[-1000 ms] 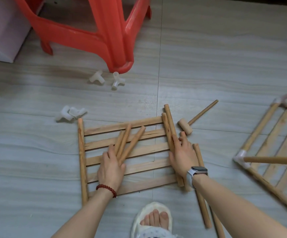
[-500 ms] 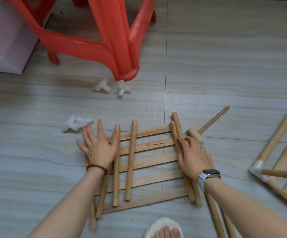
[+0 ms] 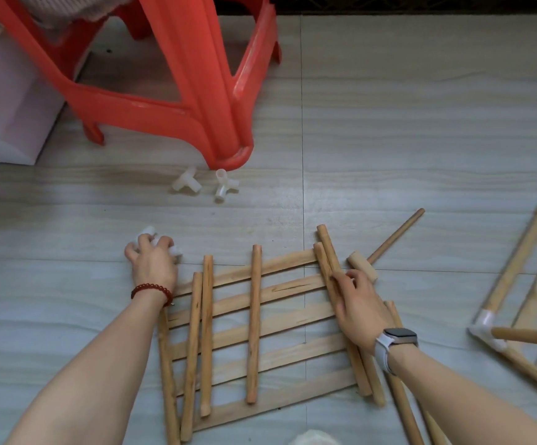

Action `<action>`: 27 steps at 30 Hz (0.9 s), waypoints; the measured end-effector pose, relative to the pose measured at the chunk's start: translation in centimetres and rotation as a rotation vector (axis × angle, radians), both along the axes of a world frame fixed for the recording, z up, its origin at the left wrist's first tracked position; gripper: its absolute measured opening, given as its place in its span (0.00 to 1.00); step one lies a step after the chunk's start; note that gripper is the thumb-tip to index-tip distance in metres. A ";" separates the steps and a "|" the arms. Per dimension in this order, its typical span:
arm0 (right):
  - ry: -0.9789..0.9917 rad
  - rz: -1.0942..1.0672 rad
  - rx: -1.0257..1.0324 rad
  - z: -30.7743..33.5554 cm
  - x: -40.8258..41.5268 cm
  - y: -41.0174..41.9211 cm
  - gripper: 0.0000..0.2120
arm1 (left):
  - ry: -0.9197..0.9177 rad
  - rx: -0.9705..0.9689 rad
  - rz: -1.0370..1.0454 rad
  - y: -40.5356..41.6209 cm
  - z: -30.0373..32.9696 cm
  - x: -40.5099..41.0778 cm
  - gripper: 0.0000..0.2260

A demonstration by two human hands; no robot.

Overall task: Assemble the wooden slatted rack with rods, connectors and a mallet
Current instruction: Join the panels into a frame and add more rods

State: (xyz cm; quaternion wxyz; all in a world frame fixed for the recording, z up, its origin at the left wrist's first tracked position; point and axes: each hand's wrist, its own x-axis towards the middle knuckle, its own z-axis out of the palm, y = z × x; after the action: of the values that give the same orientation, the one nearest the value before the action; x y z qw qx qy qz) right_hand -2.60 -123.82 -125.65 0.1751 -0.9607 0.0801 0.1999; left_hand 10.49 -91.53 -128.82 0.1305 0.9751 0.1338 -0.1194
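Wooden slat panel (image 3: 260, 342) lies flat on the floor (image 3: 405, 139), its slats running left to right, tilted slightly up toward the right. Three loose rods (image 3: 254, 322) lie across the slats, their long axes pointing away from the person.

Left hand (image 3: 153, 263) is off the panel's far-left corner, fingers curled round white connectors (image 3: 147, 231) on the floor; the grip appears closed on them, though how many it holds cannot be told. Right hand (image 3: 357, 306) rests on the panel's right edge, fingers relaxed and pressing on the paired side rods (image 3: 328, 255) there.

Two more connectors (image 3: 204, 185) sit farther off, near the foot of the red stool (image 3: 196, 91). The mallet (image 3: 361, 266) lies just beyond the right fingertips, handle pointing away to the right. A part-built section (image 3: 517, 300) lies well apart at the right.

Judgement: the next step is likely to fit a connector onto a rod end. The far rod ends sit just right of the left hand, so that hand is nearer. Push each connector on along the rod's long axis; the right hand is nearer the mallet.
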 end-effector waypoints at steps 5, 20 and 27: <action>0.020 -0.040 0.023 0.4 -0.7 -0.6 0.16 | -0.035 0.025 -0.194 -1.6 0.4 -1.4 0.11; -0.168 -0.065 0.540 8.7 1.5 0.0 0.16 | 0.333 -1.506 0.415 -13.5 11.4 -7.2 0.12; -0.278 0.018 0.475 17.3 -2.5 -3.0 0.16 | 0.495 -1.436 0.004 -19.6 18.9 -11.5 0.19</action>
State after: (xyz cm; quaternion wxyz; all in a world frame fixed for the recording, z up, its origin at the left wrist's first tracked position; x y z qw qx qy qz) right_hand -5.06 -126.84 -108.36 0.4030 -0.9116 -0.0021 0.0810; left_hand -1.03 -111.11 -109.87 0.6995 0.5953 0.0506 -0.3922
